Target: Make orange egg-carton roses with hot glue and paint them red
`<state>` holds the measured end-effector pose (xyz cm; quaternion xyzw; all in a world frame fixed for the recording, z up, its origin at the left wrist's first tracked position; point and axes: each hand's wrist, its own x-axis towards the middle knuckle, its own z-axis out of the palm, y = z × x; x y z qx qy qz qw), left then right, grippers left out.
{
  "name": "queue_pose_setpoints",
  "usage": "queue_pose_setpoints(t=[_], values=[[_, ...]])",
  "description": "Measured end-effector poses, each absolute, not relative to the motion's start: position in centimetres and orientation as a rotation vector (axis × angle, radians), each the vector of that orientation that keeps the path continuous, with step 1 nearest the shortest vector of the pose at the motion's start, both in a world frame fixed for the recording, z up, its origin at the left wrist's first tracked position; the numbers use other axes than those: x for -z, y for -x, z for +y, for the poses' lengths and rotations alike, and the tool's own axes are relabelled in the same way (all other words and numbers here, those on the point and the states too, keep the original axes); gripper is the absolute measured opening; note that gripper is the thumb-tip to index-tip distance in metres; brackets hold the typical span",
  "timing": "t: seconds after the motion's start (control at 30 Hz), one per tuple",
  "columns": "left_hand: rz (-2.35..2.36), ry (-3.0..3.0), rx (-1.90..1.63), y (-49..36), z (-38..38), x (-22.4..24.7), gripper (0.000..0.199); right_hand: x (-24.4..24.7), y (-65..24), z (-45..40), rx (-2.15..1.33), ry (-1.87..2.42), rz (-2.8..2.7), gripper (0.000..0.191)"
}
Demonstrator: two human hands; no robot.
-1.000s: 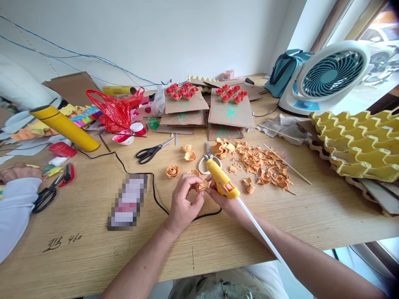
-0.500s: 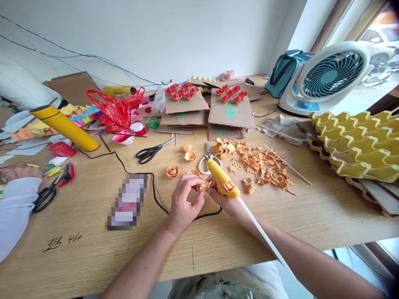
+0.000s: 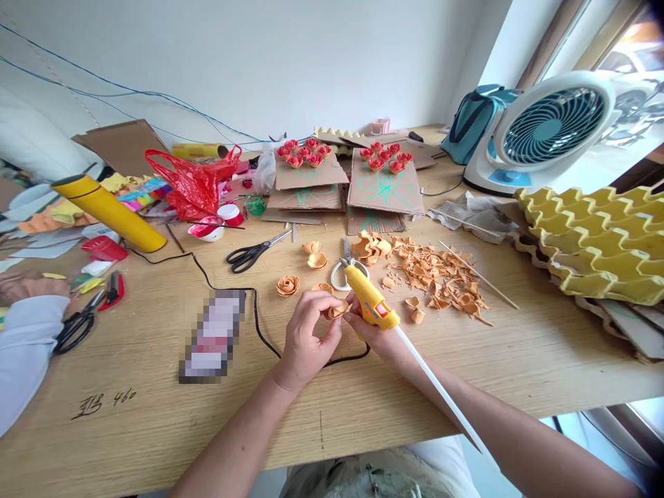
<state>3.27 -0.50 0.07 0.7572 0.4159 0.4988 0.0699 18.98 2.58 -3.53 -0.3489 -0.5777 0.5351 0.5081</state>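
Between the fingertips of my left hand [image 3: 306,339] is a small orange paper flower [image 3: 338,310], pinched low over the table. My right hand [image 3: 381,337] is wrapped round a yellow hot glue gun [image 3: 372,297], and its fingertips touch the flower's right side. A long white glue stick [image 3: 440,391] juts from the back of the gun over my right forearm. Just beyond my hands lie a finished-looking orange rose [image 3: 287,285], loose cupped petals [image 3: 317,260] and white-handled scissors [image 3: 342,273], partly hidden by the gun.
Torn orange scraps [image 3: 440,277] spread at the right, near yellow egg trays [image 3: 596,242]. Black scissors [image 3: 254,254] lie left of centre. Red flowers stand on cardboard [image 3: 384,190] at the back. The gun's black cord [image 3: 262,332] crosses the table. Another person's sleeve [image 3: 28,353] rests at far left.
Almost nothing differs. My hands keep the same hold on the flower and the glue gun, with only a tiny shift.
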Motion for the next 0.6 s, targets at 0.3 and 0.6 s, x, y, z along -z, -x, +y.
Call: queue_pose_setpoints(t=[0.3, 0.6], values=[[1.269, -2.347, -1.502, -3.28, -0.51, -0.23, 0.034, 3.36, -19.04, 2.67, -1.286, 0.833, -1.409, 0.027], [1.269, -2.35, -1.496, -3.21, -0.53, -0.08, 0.035, 3.48, -19.04, 2.66, -1.277, 0.848, -1.408, 0.024]])
